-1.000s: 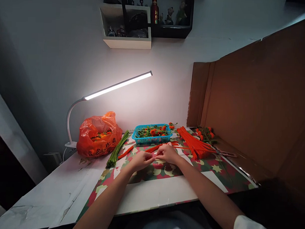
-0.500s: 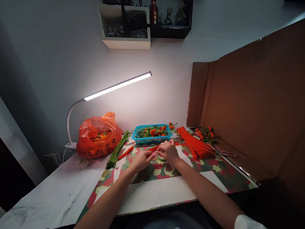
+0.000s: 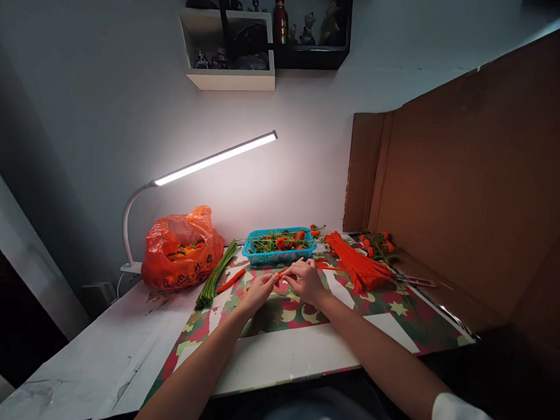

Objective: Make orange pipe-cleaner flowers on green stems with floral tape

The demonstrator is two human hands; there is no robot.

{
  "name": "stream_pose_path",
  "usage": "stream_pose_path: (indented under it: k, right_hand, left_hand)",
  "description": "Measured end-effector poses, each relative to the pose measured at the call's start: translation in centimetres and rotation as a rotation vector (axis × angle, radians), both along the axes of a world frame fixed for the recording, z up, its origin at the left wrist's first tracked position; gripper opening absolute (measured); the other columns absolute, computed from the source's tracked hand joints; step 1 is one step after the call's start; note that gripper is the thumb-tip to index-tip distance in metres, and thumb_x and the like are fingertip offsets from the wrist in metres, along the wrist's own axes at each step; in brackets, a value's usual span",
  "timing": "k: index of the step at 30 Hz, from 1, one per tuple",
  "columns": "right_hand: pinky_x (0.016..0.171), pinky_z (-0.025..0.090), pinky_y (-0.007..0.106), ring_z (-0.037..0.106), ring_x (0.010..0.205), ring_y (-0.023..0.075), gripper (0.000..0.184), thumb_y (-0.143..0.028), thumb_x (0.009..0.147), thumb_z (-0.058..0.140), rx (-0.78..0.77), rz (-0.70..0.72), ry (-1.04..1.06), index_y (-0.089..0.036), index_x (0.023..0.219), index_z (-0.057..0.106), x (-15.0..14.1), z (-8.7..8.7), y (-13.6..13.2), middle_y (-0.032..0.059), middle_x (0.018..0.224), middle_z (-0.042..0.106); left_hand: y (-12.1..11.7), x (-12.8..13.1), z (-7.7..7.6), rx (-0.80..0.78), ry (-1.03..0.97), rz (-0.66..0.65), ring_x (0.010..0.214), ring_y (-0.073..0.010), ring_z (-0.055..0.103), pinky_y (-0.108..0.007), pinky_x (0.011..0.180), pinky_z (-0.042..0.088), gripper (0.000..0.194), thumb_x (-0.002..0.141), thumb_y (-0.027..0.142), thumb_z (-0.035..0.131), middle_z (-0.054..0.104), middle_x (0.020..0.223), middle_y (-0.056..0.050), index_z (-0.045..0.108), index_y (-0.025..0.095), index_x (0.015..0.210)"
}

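Note:
My left hand (image 3: 260, 291) and my right hand (image 3: 307, 281) meet over the patterned table cover, fingers pinched together. Between the fingertips is a bit of orange pipe cleaner (image 3: 281, 274), partly hidden by the fingers. A pale thin tip, too small to name, pokes up beside my right fingers. Just behind the hands stands a blue basket (image 3: 278, 257) of orange pompom flowers on green stems. Right of it lies a fanned bundle of orange pipe cleaners (image 3: 355, 261). Left of the hands are a short orange fuzzy roll (image 3: 230, 280) and a bundle of green stems (image 3: 216, 275).
An orange plastic bag (image 3: 181, 249) with orange pieces inside stands at the left, beside a lit clamp lamp (image 3: 215, 159). Scissors (image 3: 418, 281) lie at the right, near more pompom flowers (image 3: 376, 244). A cardboard panel (image 3: 465, 180) walls the right side.
My fingers have shifted slightly around the small piece, and orange now shows between the fingertips. A pale tip has appeared by my right hand. The things on the table stay put.

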State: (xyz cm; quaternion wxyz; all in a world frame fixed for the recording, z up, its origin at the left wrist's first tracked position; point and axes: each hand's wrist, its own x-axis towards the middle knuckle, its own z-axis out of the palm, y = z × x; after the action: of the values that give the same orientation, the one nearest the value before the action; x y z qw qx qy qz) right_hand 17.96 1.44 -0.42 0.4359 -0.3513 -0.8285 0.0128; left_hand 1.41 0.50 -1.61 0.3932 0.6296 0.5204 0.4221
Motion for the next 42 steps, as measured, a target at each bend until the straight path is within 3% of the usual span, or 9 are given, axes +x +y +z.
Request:
stream_pose_path:
  k: [8,13,16,20,24,29,36,42]
  right_hand:
    - [0.076,0.025,0.032,0.056,0.075,0.0147,0.020,-0.032,0.085,0.057,-0.115,0.126,0.141,-0.021,0.076,0.071,-0.2,0.1,0.0,0.0015,0.071,0.067]
    - [0.058,0.034,0.027,0.051,0.061,0.0129,0.035,-0.050,0.074,0.062,-0.476,0.375,0.359,-0.016,0.073,0.071,0.2,0.3,1.0,0.0036,0.069,0.064]
    - [0.047,0.027,0.023,0.040,0.048,0.0083,0.043,-0.055,0.065,0.067,-0.703,0.488,0.359,-0.012,0.072,0.071,0.7,0.4,1.5,0.0008,0.058,0.057]
    - [0.050,0.031,0.023,0.045,0.052,0.0098,0.042,-0.052,0.060,0.071,-0.788,0.527,0.252,-0.012,0.073,0.072,1.3,0.4,1.6,0.0025,0.061,0.062]
    - [0.059,0.033,0.026,0.052,0.057,0.0127,0.024,-0.039,0.066,0.070,-0.607,0.350,-0.003,-0.015,0.062,0.071,1.4,0.0,1.4,0.0019,0.058,0.064]
    - [0.075,0.026,0.032,0.055,0.066,0.0137,0.012,-0.029,0.071,0.070,-0.287,0.042,-0.249,-0.020,0.063,0.071,1.2,-0.1,1.3,0.0004,0.066,0.068]
    - [0.076,0.019,0.034,0.053,0.075,0.0144,0.026,-0.036,0.087,0.056,-0.102,-0.074,-0.181,-0.022,0.069,0.069,0.9,-0.3,1.4,0.0013,0.073,0.067]
    - [0.075,0.019,0.033,0.051,0.074,0.0147,0.030,-0.034,0.092,0.047,0.038,-0.136,-0.117,-0.021,0.073,0.066,0.3,-0.4,0.7,0.0017,0.073,0.066]
  left_hand:
    - [-0.1,-0.1,0.3,-0.230,-0.254,-0.047,0.039,-0.0044,0.013,-0.021,0.041,0.008,0.047,0.063,0.063,0.060,0.022,0.045,0.012,0.045,0.019,0.067]
    - [0.1,-0.3,0.4,-0.281,-0.388,-0.134,0.040,-0.0035,0.009,-0.021,0.042,0.005,0.047,0.065,0.062,0.060,0.017,0.044,0.013,0.039,0.020,0.065]
    - [0.0,-0.4,0.7,-0.210,-0.351,-0.226,0.042,-0.0034,0.010,-0.021,0.043,0.007,0.049,0.065,0.061,0.061,0.017,0.046,0.012,0.036,0.019,0.061]
    - [-0.4,-1.2,1.3,-0.126,-0.094,-0.363,0.044,-0.0051,0.017,-0.022,0.044,0.012,0.049,0.070,0.063,0.054,0.025,0.049,0.008,0.040,0.018,0.058]
    - [-0.3,-1.9,1.4,0.068,0.365,-0.404,0.048,-0.0072,0.024,-0.024,0.046,0.015,0.050,0.074,0.060,0.052,0.031,0.049,0.006,0.046,0.015,0.053]
    - [0.0,-1.3,0.7,0.265,0.700,-0.181,0.048,-0.0094,0.029,-0.024,0.048,0.017,0.049,0.079,0.057,0.046,0.037,0.048,0.004,0.052,0.016,0.054]
    - [-0.4,-0.4,0.6,0.296,0.721,0.014,0.049,-0.0122,0.036,-0.024,0.049,0.018,0.052,0.082,0.060,0.038,0.047,0.051,0.001,0.055,0.017,0.056]
    - [0.0,0.2,0.4,0.233,0.450,0.083,0.050,-0.0122,0.034,-0.024,0.050,0.021,0.052,0.079,0.061,0.038,0.038,0.049,0.003,0.049,0.017,0.053]
